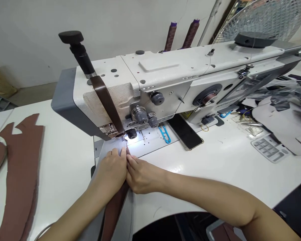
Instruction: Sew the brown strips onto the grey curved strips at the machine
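Note:
A white industrial sewing machine (180, 77) stands across the table. A brown strip (107, 100) runs down from its top to the presser foot (120, 135). A brown leather piece (114, 209) lies under my hands and leads to the needle. My left hand (112, 170) presses flat on this piece, fingers pointing at the foot. My right hand (140, 174) lies beside it, fingers pinched together on the piece's edge just in front of the needle.
Several brown cut pieces (20, 174) lie stacked at the left. Blue thread snips (165, 134) and a phone (185, 132) lie by the machine base. A calculator (269, 147), grey pieces (283, 124) and a fan (263, 16) are at the right.

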Demonstrator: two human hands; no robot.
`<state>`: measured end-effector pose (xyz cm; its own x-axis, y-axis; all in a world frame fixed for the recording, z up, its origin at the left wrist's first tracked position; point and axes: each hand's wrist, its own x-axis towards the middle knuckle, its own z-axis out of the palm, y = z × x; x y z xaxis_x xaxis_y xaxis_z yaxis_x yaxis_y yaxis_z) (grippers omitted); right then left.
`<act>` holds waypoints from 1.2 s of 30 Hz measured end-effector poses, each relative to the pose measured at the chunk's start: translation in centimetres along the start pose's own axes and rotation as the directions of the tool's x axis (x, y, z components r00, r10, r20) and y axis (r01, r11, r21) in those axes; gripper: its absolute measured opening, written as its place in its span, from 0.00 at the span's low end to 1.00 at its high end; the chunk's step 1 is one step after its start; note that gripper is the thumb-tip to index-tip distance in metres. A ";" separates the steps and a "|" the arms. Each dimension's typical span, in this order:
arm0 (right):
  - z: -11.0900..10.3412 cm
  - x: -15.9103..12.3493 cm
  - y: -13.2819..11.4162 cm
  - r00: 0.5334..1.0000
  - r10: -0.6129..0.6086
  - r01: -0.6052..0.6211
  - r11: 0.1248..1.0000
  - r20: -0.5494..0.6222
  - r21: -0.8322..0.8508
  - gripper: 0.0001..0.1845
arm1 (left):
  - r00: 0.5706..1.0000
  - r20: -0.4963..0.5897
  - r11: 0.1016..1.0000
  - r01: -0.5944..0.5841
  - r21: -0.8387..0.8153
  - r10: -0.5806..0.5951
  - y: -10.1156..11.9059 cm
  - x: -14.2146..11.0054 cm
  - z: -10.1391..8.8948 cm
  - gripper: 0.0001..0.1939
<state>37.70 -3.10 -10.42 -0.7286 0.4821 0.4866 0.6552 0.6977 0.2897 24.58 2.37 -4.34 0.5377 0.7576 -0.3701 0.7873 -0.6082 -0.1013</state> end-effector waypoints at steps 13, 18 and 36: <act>0.4 -0.2 -0.2 1.000 -0.008 0.006 0.996 -0.020 -0.085 0.14 | 0.992 0.128 0.994 0.025 -0.110 -0.010 0.1 0.0 -0.7 0.28; 0.7 -0.2 -0.2 0.999 -0.007 0.002 0.995 -0.046 -0.096 0.13 | 0.989 0.146 0.985 0.041 -0.166 -0.017 0.3 0.1 -1.0 0.27; 0.6 0.0 -0.5 0.991 0.032 -0.033 0.999 -0.131 -0.001 0.12 | 0.985 0.175 0.947 0.053 -0.317 0.004 0.0 0.1 -0.8 0.22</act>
<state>37.25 -3.13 -11.00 -0.6745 0.4308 0.5996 0.6789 0.6810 0.2745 24.87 2.61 -3.63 0.4796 0.7020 -0.5265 0.8694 -0.4612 0.1772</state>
